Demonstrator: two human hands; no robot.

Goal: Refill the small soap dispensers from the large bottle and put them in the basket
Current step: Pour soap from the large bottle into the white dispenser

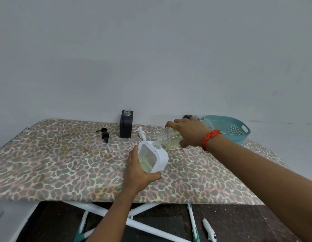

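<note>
My left hand (138, 173) grips a white square soap dispenser (155, 157) with a clear window, tilted, with yellowish liquid inside. My right hand (190, 132) holds a clear large bottle (169, 138) tipped on its side, its neck at the dispenser's open top. A black dispenser (126, 124) stands upright and uncapped at the back of the table. Its black pump (104, 136) lies to the left of it. A white pump (141, 133) lies behind the white dispenser. The teal basket (228, 129) sits at the back right.
Everything rests on a leopard-print ironing board (64, 163) against a grey wall. Another dark dispenser (191, 117) shows partly behind my right hand beside the basket. A white object (209, 230) lies on the dark floor under the board's white legs.
</note>
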